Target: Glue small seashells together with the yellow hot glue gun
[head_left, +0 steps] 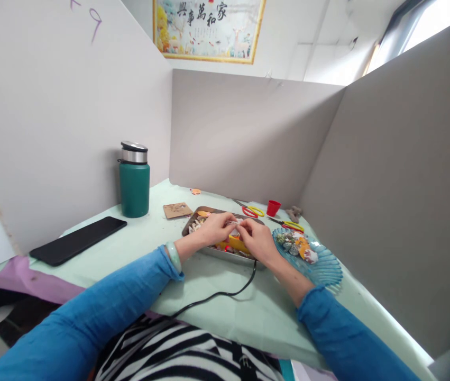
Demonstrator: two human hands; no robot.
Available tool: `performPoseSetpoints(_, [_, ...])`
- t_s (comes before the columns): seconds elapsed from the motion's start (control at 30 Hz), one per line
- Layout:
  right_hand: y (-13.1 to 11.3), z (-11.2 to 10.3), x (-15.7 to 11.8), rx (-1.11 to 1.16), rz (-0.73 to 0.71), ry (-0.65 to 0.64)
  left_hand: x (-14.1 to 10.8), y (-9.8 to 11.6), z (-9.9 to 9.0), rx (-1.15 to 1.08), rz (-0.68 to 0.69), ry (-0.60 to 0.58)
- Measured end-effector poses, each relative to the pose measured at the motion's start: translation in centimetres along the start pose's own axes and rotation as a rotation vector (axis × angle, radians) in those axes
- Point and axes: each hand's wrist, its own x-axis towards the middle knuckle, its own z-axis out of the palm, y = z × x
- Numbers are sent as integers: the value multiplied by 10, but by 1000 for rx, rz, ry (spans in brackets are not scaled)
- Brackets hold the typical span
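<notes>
Over a shallow metal tray point(225, 255), my left hand point(217, 227) and my right hand point(256, 241) meet with fingertips pinched together. Between them is a small whitish piece point(236, 223), too small and covered to name. Below the fingers, inside the tray, lies a yellow tool point(237, 244) with a glowing red light, partly hidden by my hands. A black cord point(225, 293) runs from near the tray toward me. Pale shell-like pieces point(198, 224) fill the tray's left part. Beside my right hand, a blue glass plate point(325, 264) carries shells and small decorated pieces point(298, 245).
Behind the tray lie red-and-yellow scissors point(253, 211), a second pair of scissors point(292, 226) and a red cup point(273, 208). Brown cardboard point(177, 210), a green bottle point(134, 185) and a flat black slab point(80, 241) are at left. Grey partitions point(248, 132) enclose the table.
</notes>
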Motion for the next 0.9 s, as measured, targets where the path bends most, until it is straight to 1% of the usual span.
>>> performPoseSetpoints(0.27, [1,0,0,-38,-10,-29,0,0,0,43,23,13])
performPoseSetpoints(0.67, [0,0,0,-57,-3,-67,-1,1,-1,55,18,-18])
performPoseSetpoints(0.8, [1,0,-1,-39,-21,-10,0,-1,1,72,33,-7])
performPoseSetpoints(0.9, [2,1,-2,-68,-38,20,0,-3,3,97,54,-4])
